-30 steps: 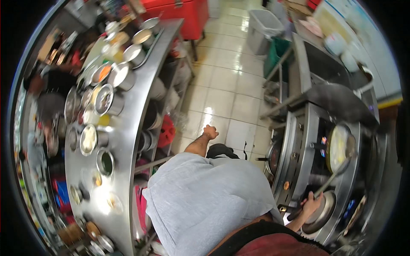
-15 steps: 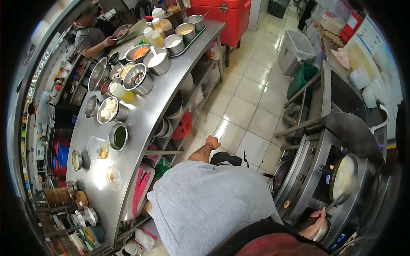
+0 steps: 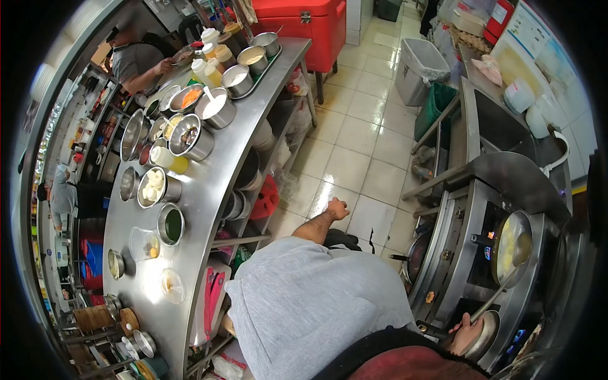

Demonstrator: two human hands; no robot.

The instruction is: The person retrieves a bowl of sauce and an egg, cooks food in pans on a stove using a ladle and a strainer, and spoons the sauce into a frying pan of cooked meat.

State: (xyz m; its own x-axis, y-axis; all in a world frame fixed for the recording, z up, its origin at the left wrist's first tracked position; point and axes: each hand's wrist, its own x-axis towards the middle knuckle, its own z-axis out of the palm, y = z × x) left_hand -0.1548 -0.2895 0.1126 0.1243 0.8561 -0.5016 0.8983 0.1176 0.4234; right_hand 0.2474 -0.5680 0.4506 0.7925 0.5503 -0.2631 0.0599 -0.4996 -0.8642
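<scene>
Over the tiled floor, my left hand (image 3: 337,208) hangs in front of the grey shirt, its fingers curled in loosely and nothing visible in them. At the lower right, my right hand (image 3: 467,333) is closed round the long handle of a metal ladle (image 3: 520,249). The ladle's bowl is inside a wok (image 3: 505,258) of pale yellow food on the stove. A round metal pan or lid (image 3: 486,334) lies beside and partly behind my right hand.
On the left, a steel counter (image 3: 209,183) holds several metal bowls and squeeze bottles. A person (image 3: 136,62) stands behind it. A red cooler (image 3: 304,28), a grey bin (image 3: 418,73) and a green bin (image 3: 436,109) stand farther off. A sink (image 3: 503,130) lies beyond the stove.
The view has swung and sharpened. My right hand still grips the ladle, whose bowl has shifted within the wok. My left hand stays loosely curled above the floor.
</scene>
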